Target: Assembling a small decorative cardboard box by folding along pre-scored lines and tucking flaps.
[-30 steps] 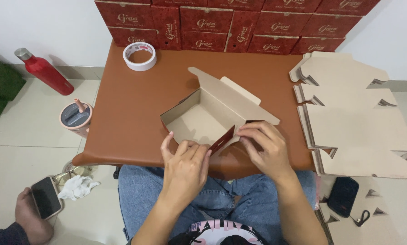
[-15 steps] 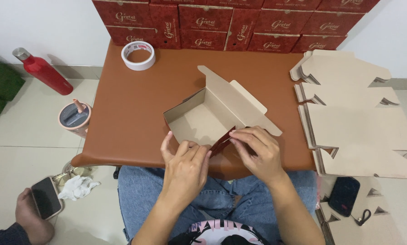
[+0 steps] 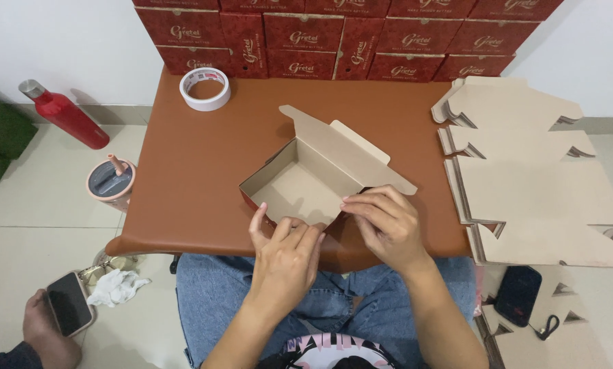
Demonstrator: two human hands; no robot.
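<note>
A half-folded cardboard box (image 3: 306, 179), plain brown inside and red outside, sits open on the brown table (image 3: 183, 178) with its lid flap raised toward the back right. My left hand (image 3: 286, 256) presses on the box's near wall, thumb up at the left. My right hand (image 3: 387, 225) pinches the box's near right corner, fingers curled over the side flap. Both hands grip the cardboard box at its front edge.
A roll of white tape (image 3: 205, 89) lies at the table's back left. Red boxes (image 3: 334, 34) are stacked along the wall. Flat cardboard blanks (image 3: 532, 178) pile up on the right. A red bottle (image 3: 64, 113) and lidded cup (image 3: 110, 182) stand left; another person's hand (image 3: 43, 328) holds a phone.
The red-backed side flap that stood open at the near right corner has been folded in, and my right hand has closed over that corner. The left hand has barely moved.
</note>
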